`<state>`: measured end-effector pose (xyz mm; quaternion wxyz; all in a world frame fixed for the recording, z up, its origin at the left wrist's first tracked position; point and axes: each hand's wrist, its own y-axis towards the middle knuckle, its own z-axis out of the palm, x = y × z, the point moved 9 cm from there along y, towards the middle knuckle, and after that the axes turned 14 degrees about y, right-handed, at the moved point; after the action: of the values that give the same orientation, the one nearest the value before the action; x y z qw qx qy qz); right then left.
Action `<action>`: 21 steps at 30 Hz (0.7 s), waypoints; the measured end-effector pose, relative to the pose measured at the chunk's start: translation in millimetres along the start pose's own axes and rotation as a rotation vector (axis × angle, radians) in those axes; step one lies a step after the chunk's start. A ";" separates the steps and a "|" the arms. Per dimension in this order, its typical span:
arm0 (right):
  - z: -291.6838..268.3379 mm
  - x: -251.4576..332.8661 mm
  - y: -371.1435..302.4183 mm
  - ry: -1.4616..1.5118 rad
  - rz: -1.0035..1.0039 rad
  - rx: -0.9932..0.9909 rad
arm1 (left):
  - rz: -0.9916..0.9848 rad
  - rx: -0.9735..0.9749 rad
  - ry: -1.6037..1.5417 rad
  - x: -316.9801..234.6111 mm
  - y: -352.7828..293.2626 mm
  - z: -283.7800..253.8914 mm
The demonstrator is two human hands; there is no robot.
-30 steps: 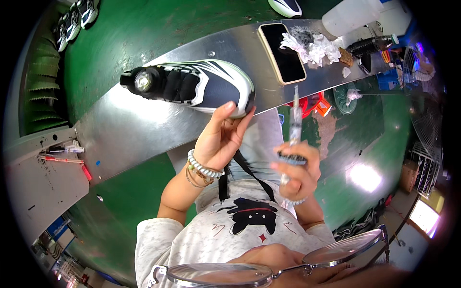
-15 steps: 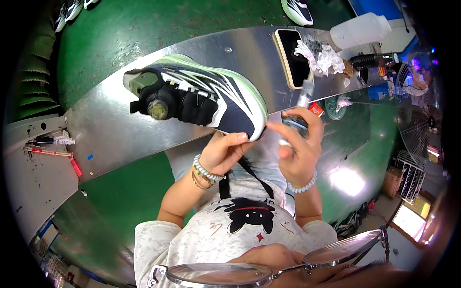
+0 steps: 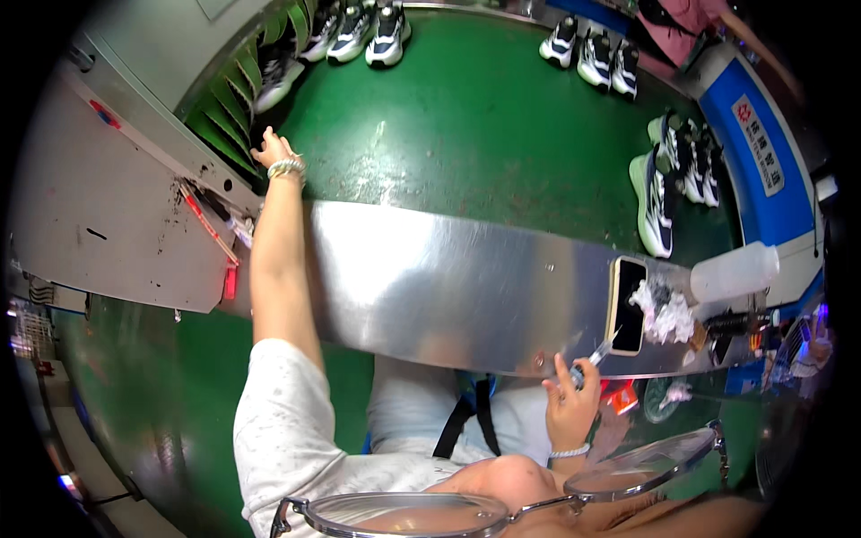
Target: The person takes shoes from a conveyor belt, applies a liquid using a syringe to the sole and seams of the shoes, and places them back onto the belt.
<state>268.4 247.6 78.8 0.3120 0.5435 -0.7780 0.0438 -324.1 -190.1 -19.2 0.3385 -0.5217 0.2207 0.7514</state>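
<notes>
My left hand [image 3: 275, 151] is stretched out to the far left, beside the hanging green flaps [image 3: 218, 115]. Its fingers are apart and hold nothing that I can see. A little beyond the fingertips stands a dark and white sneaker [image 3: 279, 83], partly in shadow by the flaps. Low at the right, over the near edge of the metal table [image 3: 448, 287], my right hand [image 3: 572, 408] grips a slim clear plastic tube [image 3: 603, 351]. The tube points up and to the right, toward a phone [image 3: 627, 305] lying on the table; fingers cover its lower part.
More sneakers [image 3: 387, 36] stand on the green surface [image 3: 466, 125] at the back, with a group [image 3: 655, 202] at the right. Crumpled white tissue [image 3: 671, 321] and a translucent bottle [image 3: 735, 273] lie right of the phone. A grey machine housing [image 3: 134, 206] flanks my left arm.
The sneaker has left my hands. My left arm has swung out to the far left, while my right hand keeps the tube. The view has turned, showing more of the green surface.
</notes>
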 end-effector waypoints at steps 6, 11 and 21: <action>24.6 -8.2 -1.9 -0.328 -0.146 0.105 | -0.065 1.050 0.467 -31.1 -172.6 91.9; 18.2 -18.7 -18.6 -0.280 -0.171 0.070 | -0.206 1.426 0.648 43.1 -322.0 158.6; -52.5 -78.5 -12.4 0.140 -0.115 -0.144 | -1.171 1.864 0.725 141.3 -700.2 213.5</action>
<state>319.0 328.3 75.7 0.4059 0.5592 -0.7229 0.0075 25.9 467.0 -59.5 0.8045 -0.2772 0.4977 -0.1680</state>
